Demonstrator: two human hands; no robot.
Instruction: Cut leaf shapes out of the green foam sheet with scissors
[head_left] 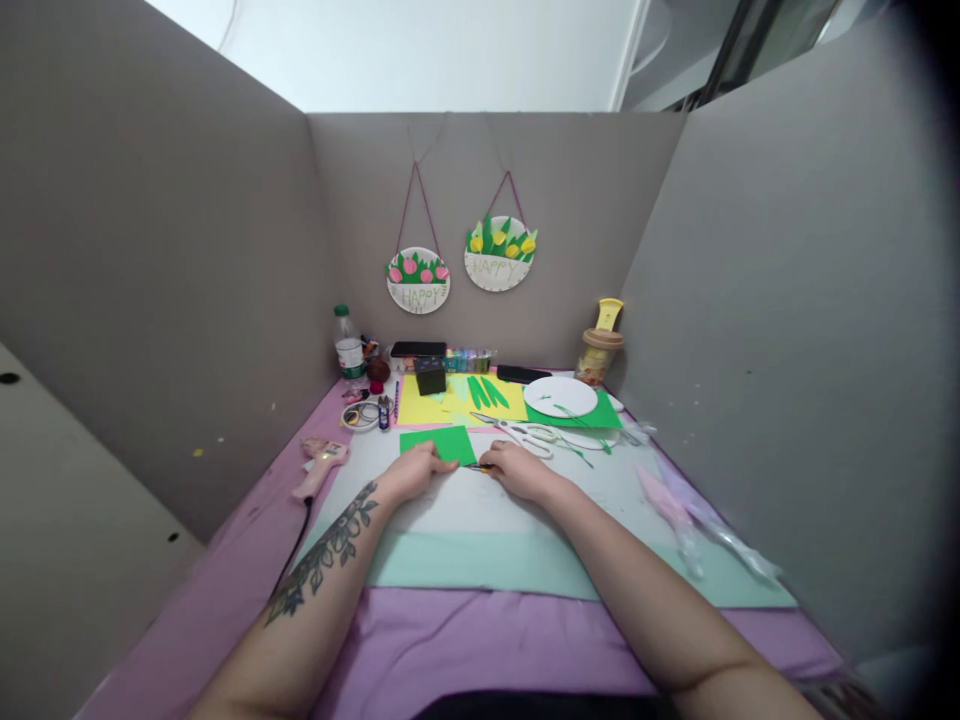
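A rectangular sheet of green paper [442,443] lies on the white work surface in front of me. My left hand [412,472] holds its lower left part, thumb stretched along the near edge. Beside the lower right corner, my right hand [519,470] is closed around a slim tool [478,467] with a thin dark tip and a yellow part. Its tip points left at the paper's edge; my fingers cover the rest, so I cannot make out its kind. Just beyond that hand rest white-handled scissors [516,431], their blades pointing left.
Cut green leaf shapes [487,392] lie on yellow paper [420,408], near a black box [430,377]. White paper plates [560,396] sit right. A pink glue gun [321,468] and bottle [349,345] stand left; plastic wrapping [679,510] lies right. Two decorated plates [500,255] hang behind.
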